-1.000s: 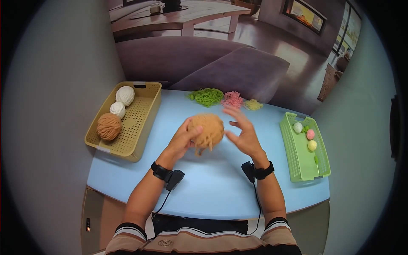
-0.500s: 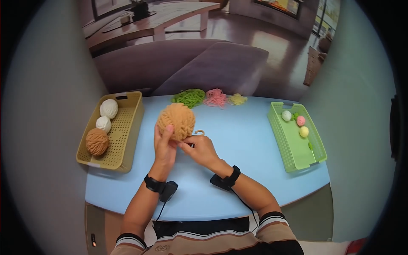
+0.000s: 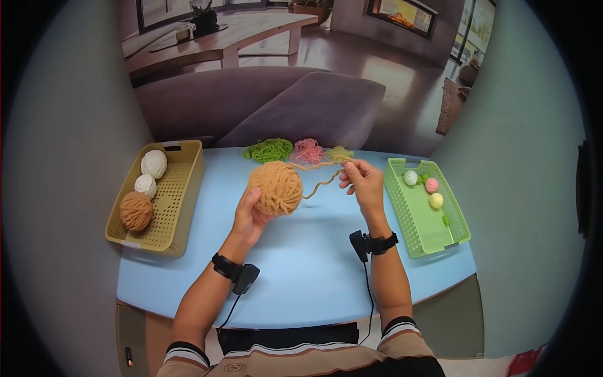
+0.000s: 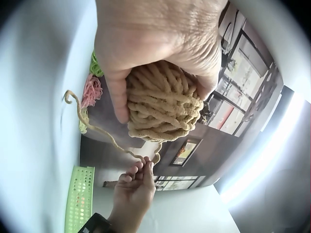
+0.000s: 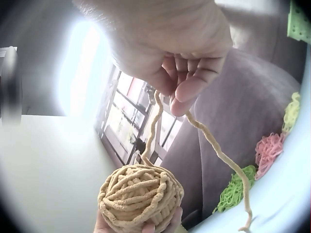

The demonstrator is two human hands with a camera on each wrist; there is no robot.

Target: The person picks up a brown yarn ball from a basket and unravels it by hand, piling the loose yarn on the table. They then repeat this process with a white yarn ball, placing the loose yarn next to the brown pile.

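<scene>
A tan ball of thick yarn (image 3: pixel 277 187) is held above the blue table by my left hand (image 3: pixel 249 220), thumb on its near side. In the left wrist view, thumb and fingers wrap the ball (image 4: pixel 163 104) from opposite sides. Off to its right, my right hand (image 3: pixel 367 185) pinches a loose yarn strand (image 5: pixel 221 153) between thumb and fingertips. One length runs from the ball up to these fingers in the right wrist view, and the other dangles with a free end. My remaining right fingers (image 5: pixel 197 68) are curled in.
At left, a tan basket (image 3: pixel 188 204) holds two white balls (image 3: pixel 154 164) and a brown one (image 3: pixel 136 211). Green (image 3: pixel 270 151), pink (image 3: pixel 308 151) and yellow yarn heaps (image 3: pixel 340 154) lie along the table's back edge. A green basket (image 3: pixel 433 232) with small yarn balls stands at right.
My right hand, first apart from the ball with spread fingers, went to its lower side, then drew away rightward with the strand. The left hand keeps hold of the ball.
</scene>
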